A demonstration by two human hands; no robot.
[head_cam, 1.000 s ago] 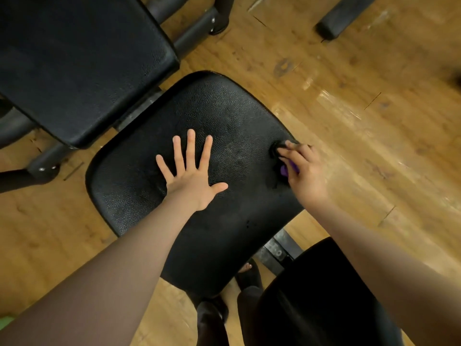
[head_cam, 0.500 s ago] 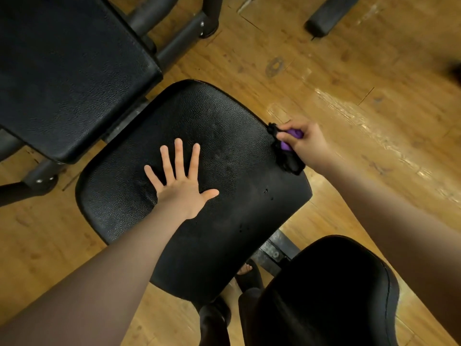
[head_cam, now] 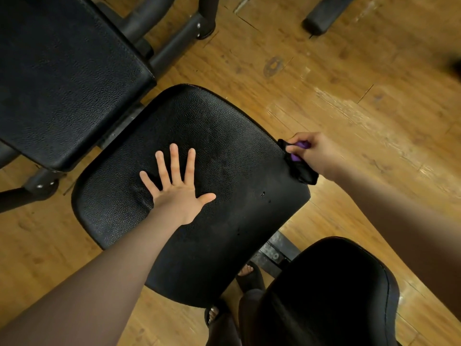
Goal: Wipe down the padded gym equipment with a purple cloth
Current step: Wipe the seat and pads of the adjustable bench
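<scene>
A black padded gym seat (head_cam: 224, 151) fills the middle of the head view. My left hand (head_cam: 177, 186) lies flat on its centre with the fingers spread, holding nothing. At the seat's right edge my right hand (head_cam: 316, 153) is closed around a bunched cloth (head_cam: 300, 168). The cloth looks dark with purple patches showing between the fingers. It hangs at the pad's rim, touching the edge. Most of the cloth is hidden in my fist.
A second black pad (head_cam: 62, 78) on a metal frame (head_cam: 174, 46) stands at the upper left. A third pad (head_cam: 331, 295) is at the lower right, beside my sandalled feet (head_cam: 247, 270). Wooden floor (head_cam: 349, 83) surrounds everything; a dark bar (head_cam: 326, 13) lies top right.
My right hand slid with the cloth from on top of the pad out to its right edge. The left hand stayed flat on the pad.
</scene>
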